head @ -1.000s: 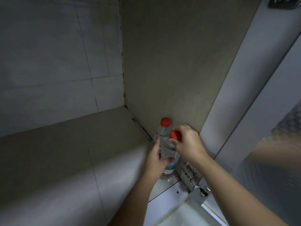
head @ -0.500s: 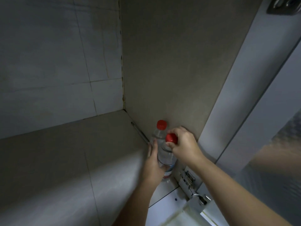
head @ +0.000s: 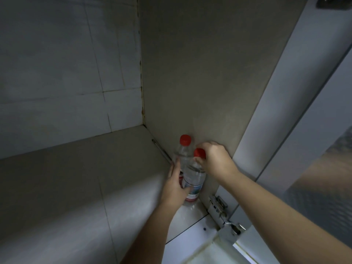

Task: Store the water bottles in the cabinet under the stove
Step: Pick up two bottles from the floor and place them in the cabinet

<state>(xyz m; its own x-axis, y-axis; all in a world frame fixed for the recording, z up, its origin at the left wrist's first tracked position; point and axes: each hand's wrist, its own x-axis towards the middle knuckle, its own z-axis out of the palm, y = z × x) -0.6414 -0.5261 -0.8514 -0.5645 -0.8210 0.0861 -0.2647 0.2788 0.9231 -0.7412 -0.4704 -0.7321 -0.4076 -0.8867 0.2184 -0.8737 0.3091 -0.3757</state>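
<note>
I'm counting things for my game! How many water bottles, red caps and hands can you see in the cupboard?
Water bottles: 2, back bottle and front bottle
Red caps: 2, back cap and front cap
Hands: 2, left hand and right hand
Total: 6

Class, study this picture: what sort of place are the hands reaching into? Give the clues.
Most likely inside a kitchen cabinet: a tiled back wall meets a plain side panel at a corner, a metal door hinge sits at the opening, and two red-capped water bottles are upright beside that panel.
</note>
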